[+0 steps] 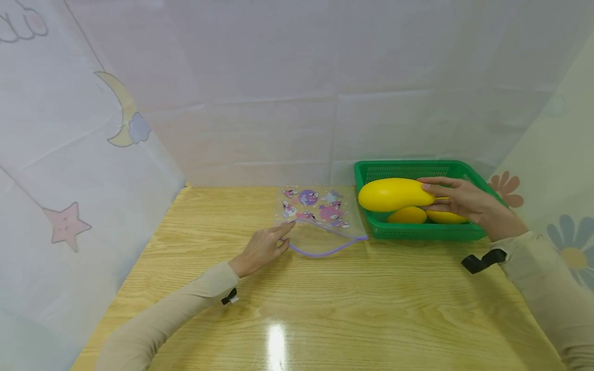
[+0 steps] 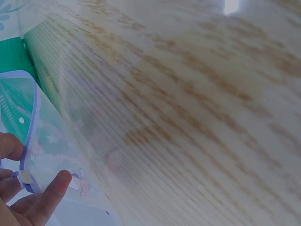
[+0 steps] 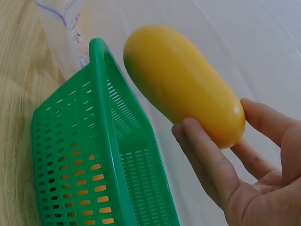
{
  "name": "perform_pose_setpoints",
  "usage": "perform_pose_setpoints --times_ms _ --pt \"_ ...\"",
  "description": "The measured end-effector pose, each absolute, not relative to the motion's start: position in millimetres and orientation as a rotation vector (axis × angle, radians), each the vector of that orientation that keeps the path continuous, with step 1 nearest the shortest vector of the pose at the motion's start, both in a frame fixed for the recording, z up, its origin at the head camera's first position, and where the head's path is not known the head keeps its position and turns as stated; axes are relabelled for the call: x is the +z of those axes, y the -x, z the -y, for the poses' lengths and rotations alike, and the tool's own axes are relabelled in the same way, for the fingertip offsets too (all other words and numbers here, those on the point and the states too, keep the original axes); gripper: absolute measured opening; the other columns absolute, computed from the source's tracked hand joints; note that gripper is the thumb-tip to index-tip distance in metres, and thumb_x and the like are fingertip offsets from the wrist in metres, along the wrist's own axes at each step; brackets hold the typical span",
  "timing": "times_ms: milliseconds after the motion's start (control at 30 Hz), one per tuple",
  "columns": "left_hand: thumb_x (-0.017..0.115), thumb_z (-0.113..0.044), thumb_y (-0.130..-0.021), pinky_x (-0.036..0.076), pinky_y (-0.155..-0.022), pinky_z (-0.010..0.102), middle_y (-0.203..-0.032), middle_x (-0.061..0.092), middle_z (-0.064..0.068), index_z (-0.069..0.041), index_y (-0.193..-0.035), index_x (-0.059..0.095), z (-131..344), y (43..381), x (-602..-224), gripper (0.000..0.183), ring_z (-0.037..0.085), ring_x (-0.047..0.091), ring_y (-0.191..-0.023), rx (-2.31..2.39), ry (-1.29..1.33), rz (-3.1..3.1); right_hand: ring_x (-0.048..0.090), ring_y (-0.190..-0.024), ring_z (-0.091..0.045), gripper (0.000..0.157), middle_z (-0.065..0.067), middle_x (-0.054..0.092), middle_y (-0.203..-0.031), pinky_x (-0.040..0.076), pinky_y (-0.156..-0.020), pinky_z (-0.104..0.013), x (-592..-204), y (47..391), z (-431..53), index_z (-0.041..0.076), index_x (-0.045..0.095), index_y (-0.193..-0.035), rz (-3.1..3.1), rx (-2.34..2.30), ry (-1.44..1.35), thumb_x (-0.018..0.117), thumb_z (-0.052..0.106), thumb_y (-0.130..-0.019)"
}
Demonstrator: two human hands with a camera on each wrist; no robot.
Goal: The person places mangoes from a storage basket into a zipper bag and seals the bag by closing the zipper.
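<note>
Beige sleeves: stretching in from lower left and lower right of the head frame, black straps at the cuffs.
Wooden table: glossy, streaky grain, white glare at bottom centre.
Left hand: just left of centre, fingers bent, pinching a corner of the clear bag; one finger extended in the left wrist view.
Bag mouth: gaping toward the bottom of the frame, purple zip lips parted, thin film printed pink and purple.
Slider: small, pale, caught only by the left wrist camera, lower left.
Right hand: right of centre, thumb and fingers parted around one end of the yellow fruit, gripping it.
Yellow fruit: smooth, long, rounded; over the basket from the head, plainly clear of the rim from the right wrist.
Basket: green, slotted plastic, yellow-orange pieces inside, glowing through the slots in the right wrist view.
Backdrop: creased, pale, moon and star at left.
</note>
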State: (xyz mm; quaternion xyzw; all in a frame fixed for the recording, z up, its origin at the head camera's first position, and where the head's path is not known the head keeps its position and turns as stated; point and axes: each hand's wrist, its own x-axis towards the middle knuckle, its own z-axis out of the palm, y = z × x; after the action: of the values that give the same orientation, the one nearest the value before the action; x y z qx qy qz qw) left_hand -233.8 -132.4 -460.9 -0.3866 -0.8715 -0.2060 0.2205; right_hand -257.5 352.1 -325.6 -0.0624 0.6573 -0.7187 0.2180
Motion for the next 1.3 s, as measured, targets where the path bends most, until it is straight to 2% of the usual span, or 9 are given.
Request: perform_pose_setpoints --times_ms 267,533,700,1033,1133,1300 --pt "0.073 -0.004 -0.087 0.021 -0.036 0.012 -0.118 0.069 0.017 -0.001 -0.136 0.058 133.7 234.0 -461.3 0.05 -0.008 0.013 -0.042 -0.574 1.067 2.414 0.069 -0.1 -0.026 0.029 -0.007 0.065 -0.116 0.056 -0.084 -0.038 -326.3 252.8 -343.7 0.016 0.067 -0.124 -1.812 -1.987 0.22 0.049 0.005 -0.104" --pt "0.074 -0.004 -0.086 0.022 -0.036 0.011 -0.116 0.069 0.018 -0.001 -0.135 0.059 133.3 234.5 -462.4 0.051 -0.009 0.012 -0.042 -0.567 1.064 2.411 0.068 -0.102 -0.024 0.027 -0.007 0.065 -0.117 0.055 -0.086 -0.039 -326.6 247.1 -335.7 0.02 0.066 -0.122 -1.857 -1.935 0.192 0.05 0.008 -0.104" --pt "0.073 -0.004 -0.087 0.022 -0.036 0.012 -0.117 0.069 0.017 -0.001 -0.135 0.058 133.4 234.2 -462.2 0.05 -0.007 0.015 -0.041 -0.573 1.06 2.424 0.068 -0.103 -0.022 0.024 -0.005 0.063 -0.119 0.055 -0.088 -0.039 -328.3 244.4 -331.0 0.016 0.055 -0.127 -1.922 -1.87 0.208 0.05 0.011 -0.105" --pt "0.072 -0.005 -0.088 0.022 -0.035 0.012 -0.118 0.068 0.017 -0.001 -0.136 0.058 132.9 233.5 -462.0 0.05 -0.006 0.015 -0.04 -0.578 1.053 2.435 0.067 -0.103 -0.021 0.031 -0.004 0.06 -0.12 0.053 -0.091 -0.043 -330.1 239.7 -320.3 0.006 0.042 -0.134 -2.004 -1.777 0.25 0.049 0.013 -0.105" --pt "0.073 -0.004 -0.087 0.022 -0.035 0.012 -0.118 0.068 0.017 -0.002 -0.136 0.058 132.4 233.3 -461.3 0.051 -0.007 0.014 -0.04 -0.577 1.047 2.438 0.067 -0.103 -0.022 0.028 -0.004 0.061 -0.12 0.054 -0.089 -0.042 -330.4 238.5 -318.1 0.006 0.045 -0.132 -1.995 -1.774 0.266 0.049 0.012 -0.105" --pt "0.074 -0.004 -0.086 0.022 -0.035 0.011 -0.117 0.069 0.018 -0.002 -0.135 0.059 132.0 233.3 -460.9 0.051 -0.01 0.011 -0.042 -0.576 1.044 2.422 0.067 -0.103 -0.022 0.021 -0.003 0.064 -0.118 0.055 -0.088 -0.04 -332.8 237.4 -315.7 0.015 0.059 -0.123 -1.993 -1.773 0.278 0.049 0.011 -0.105"
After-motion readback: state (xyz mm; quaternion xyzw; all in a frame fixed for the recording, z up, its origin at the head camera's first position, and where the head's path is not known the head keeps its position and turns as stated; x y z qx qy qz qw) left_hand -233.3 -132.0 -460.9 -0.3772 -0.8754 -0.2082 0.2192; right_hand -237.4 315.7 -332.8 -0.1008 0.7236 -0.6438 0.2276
